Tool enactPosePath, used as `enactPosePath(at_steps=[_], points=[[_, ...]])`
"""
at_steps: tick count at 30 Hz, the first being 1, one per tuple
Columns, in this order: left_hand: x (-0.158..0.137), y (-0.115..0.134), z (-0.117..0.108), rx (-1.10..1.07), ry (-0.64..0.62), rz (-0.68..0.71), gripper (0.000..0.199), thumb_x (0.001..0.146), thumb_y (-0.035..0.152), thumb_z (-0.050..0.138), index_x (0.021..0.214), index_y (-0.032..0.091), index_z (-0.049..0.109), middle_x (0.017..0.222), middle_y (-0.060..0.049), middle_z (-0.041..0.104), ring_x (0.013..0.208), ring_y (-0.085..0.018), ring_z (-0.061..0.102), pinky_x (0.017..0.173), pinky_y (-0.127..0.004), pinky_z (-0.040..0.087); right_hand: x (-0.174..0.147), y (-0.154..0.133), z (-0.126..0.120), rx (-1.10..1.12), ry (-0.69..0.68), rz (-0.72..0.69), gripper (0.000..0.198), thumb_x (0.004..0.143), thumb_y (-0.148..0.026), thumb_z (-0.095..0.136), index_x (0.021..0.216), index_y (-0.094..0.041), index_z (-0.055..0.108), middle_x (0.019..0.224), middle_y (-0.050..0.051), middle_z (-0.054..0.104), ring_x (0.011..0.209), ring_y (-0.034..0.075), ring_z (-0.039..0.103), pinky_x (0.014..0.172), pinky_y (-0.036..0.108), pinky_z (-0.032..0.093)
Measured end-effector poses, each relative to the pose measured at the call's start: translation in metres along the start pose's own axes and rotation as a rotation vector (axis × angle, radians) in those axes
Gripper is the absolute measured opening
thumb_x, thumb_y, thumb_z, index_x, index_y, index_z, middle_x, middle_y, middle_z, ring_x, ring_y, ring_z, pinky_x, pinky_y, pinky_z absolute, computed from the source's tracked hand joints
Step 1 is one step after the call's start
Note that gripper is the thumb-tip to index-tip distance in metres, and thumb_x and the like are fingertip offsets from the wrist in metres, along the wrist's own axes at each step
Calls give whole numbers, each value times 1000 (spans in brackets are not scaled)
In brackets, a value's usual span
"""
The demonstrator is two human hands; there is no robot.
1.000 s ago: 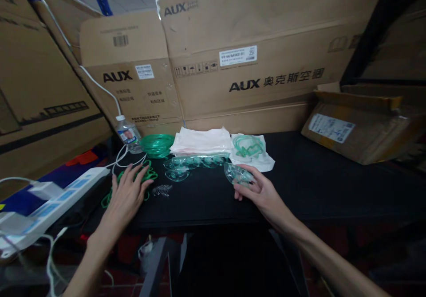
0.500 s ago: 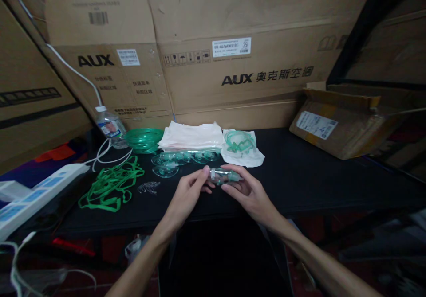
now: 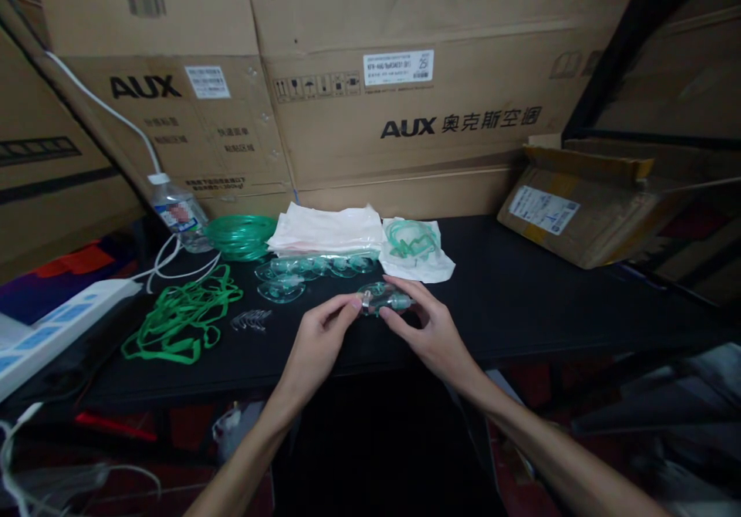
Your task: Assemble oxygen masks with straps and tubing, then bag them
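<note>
A clear, green-tinted oxygen mask (image 3: 383, 299) is held up over the near side of the black table, between both hands. My left hand (image 3: 327, 330) pinches its left end, thumb on top, beside a small shiny strip. My right hand (image 3: 427, 321) grips the other end with thumb and fingers, partly covering the narrow green-tinted tip. Just beyond and to the left lies a row of similar masks (image 3: 324, 268), with one more mask (image 3: 282, 290) in front. Several thin curved, shiny strips (image 3: 252, 319) rest left of my left hand.
Green elastic straps (image 3: 185, 312) lie tangled on the left, near a white power strip (image 3: 63, 332). Behind are coiled green tubing (image 3: 240, 237), a plastic bottle (image 3: 179, 212), stacked white packets (image 3: 324, 228) and light green tubing (image 3: 414, 238) on a white wrapper. A cardboard box (image 3: 570, 204) stands right.
The mask has turned in my hands, so more of its rounded rim shows at the upper left. Both hands stay on it. The whole view has shifted slightly.
</note>
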State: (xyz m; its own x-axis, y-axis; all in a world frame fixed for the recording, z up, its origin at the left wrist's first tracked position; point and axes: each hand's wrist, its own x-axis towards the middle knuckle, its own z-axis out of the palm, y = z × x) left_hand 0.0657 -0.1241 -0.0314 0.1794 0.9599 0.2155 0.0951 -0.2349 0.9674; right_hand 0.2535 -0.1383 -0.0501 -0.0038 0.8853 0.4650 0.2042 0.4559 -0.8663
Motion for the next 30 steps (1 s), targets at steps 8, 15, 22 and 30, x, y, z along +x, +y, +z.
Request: enactPosePath(at_steps=[8, 15, 22, 30], points=[[-3, -4, 0, -33, -37, 8, 28, 88, 37, 72, 106, 16, 76, 94, -4, 80, 81, -18, 73, 81, -29, 59, 1, -1, 0, -63, -21, -44, 32, 90, -31, 75, 122, -24, 72, 124, 7, 74, 117, 25, 67, 105, 39, 48], [-4, -4, 1, -76, -43, 25, 24, 87, 34, 73, 100, 15, 75, 85, -4, 78, 68, -14, 69, 61, -23, 55, -1, -3, -1, -82, -30, -23, 29, 88, -29, 75, 116, -22, 75, 114, 7, 79, 106, 26, 72, 96, 39, 53], [-5, -5, 1, -113, -23, 40, 23, 87, 34, 74, 98, 14, 72, 81, -4, 76, 65, -15, 70, 52, -20, 52, 2, -7, -4, -37, -100, -31, 26, 91, -28, 72, 116, -22, 76, 115, 5, 79, 109, 24, 72, 98, 36, 53], [-6, -9, 2, -101, -17, 59, 24, 89, 36, 74, 101, 16, 71, 86, -5, 75, 73, -17, 73, 46, -17, 51, 3, -6, -4, -21, -114, -48, 25, 90, -23, 72, 115, -22, 76, 111, 6, 77, 106, 22, 70, 95, 34, 51]])
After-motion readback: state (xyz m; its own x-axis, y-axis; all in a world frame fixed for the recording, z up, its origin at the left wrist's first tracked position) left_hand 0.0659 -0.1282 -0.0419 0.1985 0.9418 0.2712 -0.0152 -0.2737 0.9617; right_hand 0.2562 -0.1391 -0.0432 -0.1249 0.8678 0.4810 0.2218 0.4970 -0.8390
